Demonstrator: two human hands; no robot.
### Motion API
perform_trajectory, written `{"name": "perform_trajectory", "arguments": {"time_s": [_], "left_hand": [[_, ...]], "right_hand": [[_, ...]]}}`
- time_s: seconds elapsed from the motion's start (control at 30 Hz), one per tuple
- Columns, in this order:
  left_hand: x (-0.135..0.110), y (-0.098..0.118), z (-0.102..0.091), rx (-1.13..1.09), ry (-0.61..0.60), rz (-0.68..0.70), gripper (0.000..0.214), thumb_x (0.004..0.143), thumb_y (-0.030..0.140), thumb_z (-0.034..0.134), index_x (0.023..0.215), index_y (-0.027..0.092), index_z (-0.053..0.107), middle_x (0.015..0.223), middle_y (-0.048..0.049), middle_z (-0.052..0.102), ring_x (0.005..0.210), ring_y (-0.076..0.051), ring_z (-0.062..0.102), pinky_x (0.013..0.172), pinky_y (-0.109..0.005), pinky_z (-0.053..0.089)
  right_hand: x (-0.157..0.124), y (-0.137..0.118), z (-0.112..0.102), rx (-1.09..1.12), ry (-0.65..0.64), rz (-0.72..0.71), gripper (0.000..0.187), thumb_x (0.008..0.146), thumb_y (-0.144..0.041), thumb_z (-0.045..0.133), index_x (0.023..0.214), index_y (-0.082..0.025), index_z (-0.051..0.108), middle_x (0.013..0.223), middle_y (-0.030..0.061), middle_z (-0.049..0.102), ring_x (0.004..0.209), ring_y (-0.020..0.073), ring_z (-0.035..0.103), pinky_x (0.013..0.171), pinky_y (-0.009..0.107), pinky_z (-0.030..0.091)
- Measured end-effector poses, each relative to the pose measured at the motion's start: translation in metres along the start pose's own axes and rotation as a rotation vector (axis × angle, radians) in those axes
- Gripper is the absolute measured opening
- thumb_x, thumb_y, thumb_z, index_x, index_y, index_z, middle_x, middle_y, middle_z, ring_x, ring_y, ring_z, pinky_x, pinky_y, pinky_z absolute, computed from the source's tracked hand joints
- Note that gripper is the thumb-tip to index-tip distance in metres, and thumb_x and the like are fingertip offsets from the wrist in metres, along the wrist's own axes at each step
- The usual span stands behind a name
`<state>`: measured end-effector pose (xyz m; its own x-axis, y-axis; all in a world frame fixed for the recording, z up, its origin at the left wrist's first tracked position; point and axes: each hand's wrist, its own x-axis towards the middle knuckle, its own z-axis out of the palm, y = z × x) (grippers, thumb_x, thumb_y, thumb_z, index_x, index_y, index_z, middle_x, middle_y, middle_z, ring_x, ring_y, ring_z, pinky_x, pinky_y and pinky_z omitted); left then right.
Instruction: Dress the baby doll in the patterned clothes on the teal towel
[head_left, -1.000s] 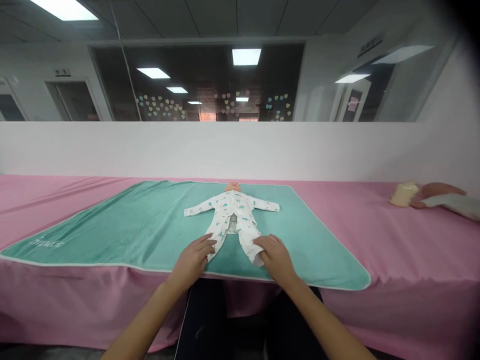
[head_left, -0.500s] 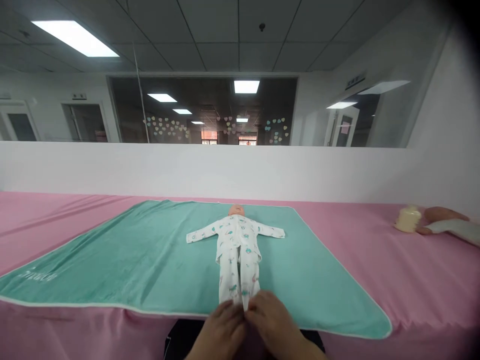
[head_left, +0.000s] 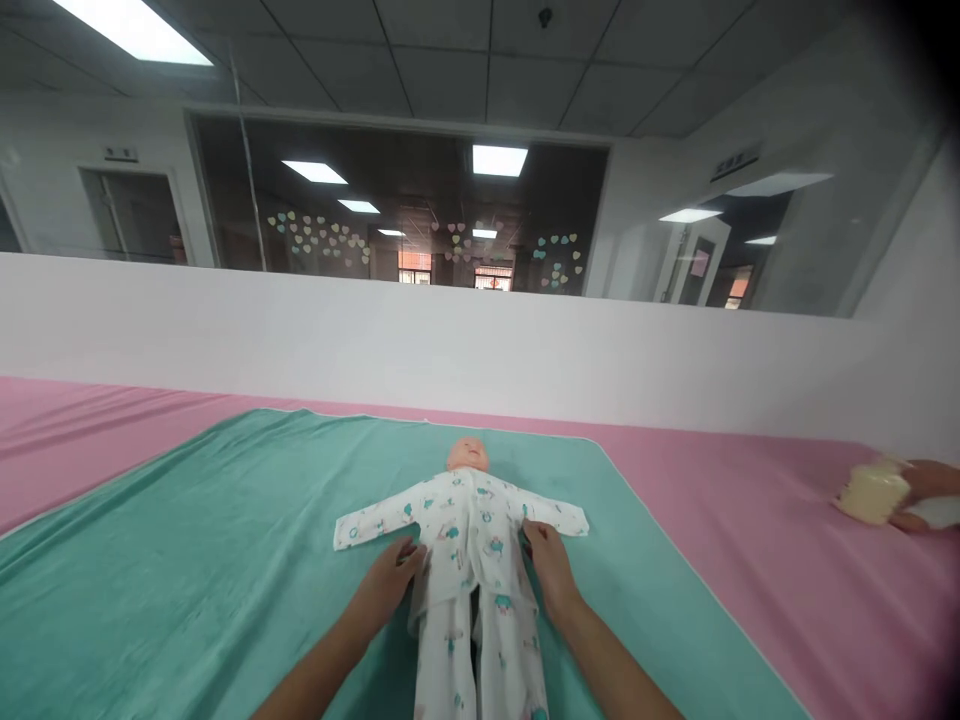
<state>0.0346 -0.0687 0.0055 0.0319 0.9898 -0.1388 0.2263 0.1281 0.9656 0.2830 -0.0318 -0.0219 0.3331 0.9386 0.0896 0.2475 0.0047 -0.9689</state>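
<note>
A baby doll lies face up on a green blanket, dressed in a white patterned sleepsuit with both sleeves spread out. My left hand rests flat against the left side of the doll's torso, fingers stretched forward. On the torso's right side lies my right hand, also flat with fingers extended. Neither hand grips anything. The sleepsuit's legs run straight down toward me, close together.
The blanket covers a long table under a pink cloth, with a low white wall behind it. At the far right, another doll's arm and a cream bottle lie on the pink cloth.
My hands moved from the sleepsuit's leg ends up to both sides of the doll's torso. The legs, spread apart a second ago, now lie together. The camera has come closer.
</note>
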Motion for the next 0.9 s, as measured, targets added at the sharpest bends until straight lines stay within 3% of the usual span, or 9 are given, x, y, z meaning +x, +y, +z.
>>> {"name": "perform_trajectory", "arguments": {"time_s": [0.1, 0.23, 0.33, 0.47, 0.57, 0.73, 0.9], "left_hand": [[0.028, 0.005, -0.002, -0.195, -0.150, -0.119, 0.053, 0.073, 0.060, 0.055, 0.102, 0.016, 0.062, 0.104, -0.0100, 0.066, 0.103, -0.030, 0.058, 0.091, -0.043, 0.044], [0.034, 0.007, 0.010, -0.474, -0.278, -0.085, 0.046, 0.076, 0.056, 0.056, 0.097, 0.016, 0.064, 0.096, -0.0084, 0.069, 0.094, -0.025, 0.063, 0.089, -0.038, 0.046], [0.036, 0.004, 0.020, -0.559, -0.282, -0.033, 0.049, 0.072, 0.049, 0.064, 0.109, 0.017, 0.060, 0.106, -0.0097, 0.066, 0.098, -0.027, 0.062, 0.091, -0.041, 0.046], [0.040, -0.009, 0.036, -0.639, -0.231, 0.073, 0.076, 0.059, 0.046, 0.076, 0.126, 0.021, 0.048, 0.123, -0.0120, 0.057, 0.109, -0.032, 0.055, 0.093, -0.045, 0.045], [0.044, -0.010, 0.046, -0.696, -0.207, 0.117, 0.088, 0.054, 0.043, 0.078, 0.131, 0.021, 0.042, 0.126, -0.0129, 0.055, 0.113, -0.033, 0.052, 0.095, -0.045, 0.044], [0.054, 0.016, 0.045, -0.709, -0.236, 0.004, 0.081, 0.066, 0.028, 0.070, 0.137, 0.025, 0.031, 0.125, -0.0094, 0.056, 0.107, -0.029, 0.057, 0.094, -0.045, 0.045], [0.081, 0.034, 0.051, -0.676, -0.329, -0.023, 0.073, 0.067, 0.022, 0.067, 0.134, 0.021, 0.037, 0.121, -0.0104, 0.058, 0.104, -0.029, 0.059, 0.091, -0.044, 0.047]], "right_hand": [[0.040, 0.016, 0.022, 0.024, 0.001, 0.006, 0.042, 0.074, -0.055, 0.052, 0.082, -0.016, 0.064, 0.087, 0.0078, 0.068, 0.086, 0.0284, 0.060, 0.070, 0.037, 0.049], [0.047, 0.026, 0.029, 0.015, -0.073, -0.010, 0.044, 0.077, -0.058, 0.049, 0.090, -0.018, 0.062, 0.092, 0.0064, 0.067, 0.088, 0.0275, 0.060, 0.074, 0.037, 0.048], [0.040, 0.029, 0.027, -0.050, -0.113, -0.097, 0.044, 0.081, -0.061, 0.042, 0.088, -0.021, 0.060, 0.087, 0.0059, 0.066, 0.084, 0.0263, 0.059, 0.070, 0.036, 0.048], [0.040, 0.035, 0.023, -0.105, -0.173, -0.233, 0.047, 0.076, -0.067, 0.044, 0.092, -0.026, 0.060, 0.092, 0.0063, 0.065, 0.092, 0.0288, 0.056, 0.074, 0.037, 0.048], [0.043, 0.036, 0.021, -0.089, -0.187, -0.170, 0.051, 0.074, -0.069, 0.045, 0.098, -0.026, 0.059, 0.103, 0.0069, 0.063, 0.101, 0.0312, 0.054, 0.081, 0.040, 0.047], [0.048, 0.034, 0.020, 0.018, -0.192, -0.077, 0.053, 0.083, -0.061, 0.037, 0.121, -0.026, 0.048, 0.127, 0.0048, 0.053, 0.118, 0.0284, 0.046, 0.092, 0.041, 0.046], [0.063, 0.037, 0.015, 0.116, -0.300, -0.206, 0.067, 0.083, -0.061, 0.036, 0.140, -0.026, 0.026, 0.135, 0.0032, 0.046, 0.127, 0.0264, 0.040, 0.097, 0.043, 0.044]]}}
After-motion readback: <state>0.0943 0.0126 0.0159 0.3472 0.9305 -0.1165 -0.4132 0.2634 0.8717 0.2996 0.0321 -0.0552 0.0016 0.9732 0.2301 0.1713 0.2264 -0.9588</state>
